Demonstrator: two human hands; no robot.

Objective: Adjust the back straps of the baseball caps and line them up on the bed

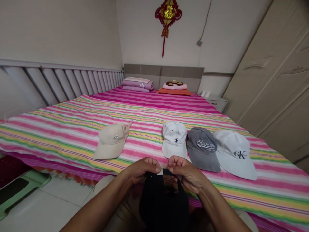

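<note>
Over my lap, both hands pinch the back strap of a black baseball cap (164, 206). My left hand (146, 166) is closed on the strap's left side, by a small whitish patch. On the other side, my right hand (183, 170) grips the strap with thumb and fingers. Beyond my hands a white cap (175, 137) with a small dark logo lies on the bed. Beside it are a grey cap (204, 148) with white lettering and a larger white cap (235, 154) with dark letters. Farther left sits a beige cap (111, 140), its strap end sticking up.
The bed (145, 112) has a striped cover. Folded purple bedding (137, 85) and a pink and orange pile (175, 88) lie near the headboard (161, 72). A green stool (26, 187) stands at lower left, a nightstand (217, 103) at back right.
</note>
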